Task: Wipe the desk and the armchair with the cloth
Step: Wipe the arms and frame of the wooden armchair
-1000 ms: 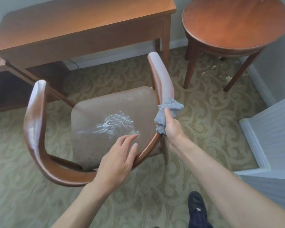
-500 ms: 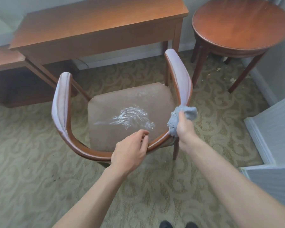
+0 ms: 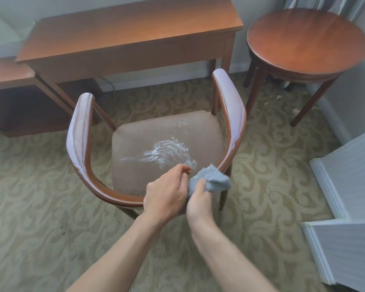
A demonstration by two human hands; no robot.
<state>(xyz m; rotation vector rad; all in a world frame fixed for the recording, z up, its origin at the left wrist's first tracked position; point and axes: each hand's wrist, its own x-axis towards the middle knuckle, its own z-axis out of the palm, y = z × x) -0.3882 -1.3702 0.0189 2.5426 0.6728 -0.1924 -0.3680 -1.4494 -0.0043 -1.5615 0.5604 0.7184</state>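
- Right hand (image 3: 199, 200) grips bunched grey cloth (image 3: 211, 182) at armchair (image 3: 80, 148) back rail, poised to wipe.
- Left hand (image 3: 167, 194) curled loosely, empty, likely steadying the rail.
- White smear (image 3: 167, 153) on seat; desk (image 3: 124, 32) beyond armchair.

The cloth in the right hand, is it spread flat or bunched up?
Bunched up. The grey cloth sits crumpled in the right hand, pressed on the armchair rim beside the left hand.
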